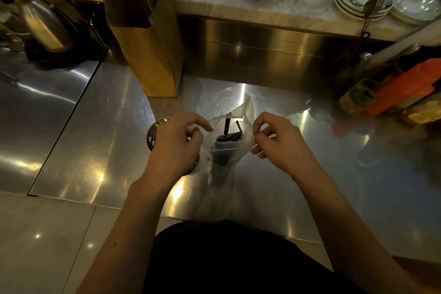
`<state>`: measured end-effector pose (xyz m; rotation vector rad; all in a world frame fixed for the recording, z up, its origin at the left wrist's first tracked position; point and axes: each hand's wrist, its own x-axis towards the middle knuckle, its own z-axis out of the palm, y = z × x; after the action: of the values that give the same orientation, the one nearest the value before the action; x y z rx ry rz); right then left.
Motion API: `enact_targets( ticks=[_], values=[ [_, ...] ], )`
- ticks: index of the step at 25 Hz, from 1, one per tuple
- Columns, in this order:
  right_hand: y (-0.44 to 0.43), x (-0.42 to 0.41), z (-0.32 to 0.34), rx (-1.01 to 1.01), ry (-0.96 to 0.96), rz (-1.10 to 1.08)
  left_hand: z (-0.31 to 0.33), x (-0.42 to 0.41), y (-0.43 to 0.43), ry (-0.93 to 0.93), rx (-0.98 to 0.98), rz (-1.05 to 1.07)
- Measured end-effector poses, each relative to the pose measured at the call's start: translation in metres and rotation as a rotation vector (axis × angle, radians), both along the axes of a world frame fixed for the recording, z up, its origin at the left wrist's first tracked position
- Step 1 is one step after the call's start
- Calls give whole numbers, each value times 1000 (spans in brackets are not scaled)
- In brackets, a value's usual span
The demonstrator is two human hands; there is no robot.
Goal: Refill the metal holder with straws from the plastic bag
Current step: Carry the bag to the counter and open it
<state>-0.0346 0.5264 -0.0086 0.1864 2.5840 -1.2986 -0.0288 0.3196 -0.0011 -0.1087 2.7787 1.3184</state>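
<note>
- Fingers (202, 124) of left hand (175, 145) and right hand (280, 148) pinch the plastic bag (222, 169) open, likely for access.
- Black straws (230, 136) stand between the fingertips.
- Metal holder (152, 135) sits beneath left fingers.

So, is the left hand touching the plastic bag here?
Touching. The head view shows the left hand pinching the plastic bag at its mouth's left edge.

One plastic bag (247, 108), one metal holder (152, 135), one brown paper bag (149, 52), perhaps five black straws (228, 137).
</note>
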Motion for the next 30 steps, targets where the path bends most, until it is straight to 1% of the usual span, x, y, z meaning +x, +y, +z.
enact_targets(
  ticks=[2, 4, 6, 9, 11, 15, 18, 22, 27, 30],
  values=[
    [1, -4, 3, 168, 72, 117, 2, 1, 7, -1, -47, -112],
    [-1, -11, 10, 352, 129, 283, 4, 1, 13, 14, -52, -173],
    [-5, -23, 17, 478, 191, 401, 5, 0, 16, 31, -78, -219],
    [-8, -41, 21, 576, 270, 416, 4, -1, 17, 14, -124, -265],
    [-9, -46, 21, 605, 288, 418, 6, -8, 15, -13, -179, -338],
    [-14, -48, 18, 610, 314, 559, 11, -42, 8, -43, -387, -500],
    [-13, -49, 18, 641, 315, 585, 14, -57, 8, -42, -385, -567],
    [-9, -53, 14, 680, 338, 562, 11, -61, 8, -8, -360, -535],
    [20, -62, 11, 695, 300, 370, 14, -60, -15, -18, -341, -434],
    [23, -64, 11, 662, 285, 330, 16, -60, -18, -21, -328, -411]
  ],
)
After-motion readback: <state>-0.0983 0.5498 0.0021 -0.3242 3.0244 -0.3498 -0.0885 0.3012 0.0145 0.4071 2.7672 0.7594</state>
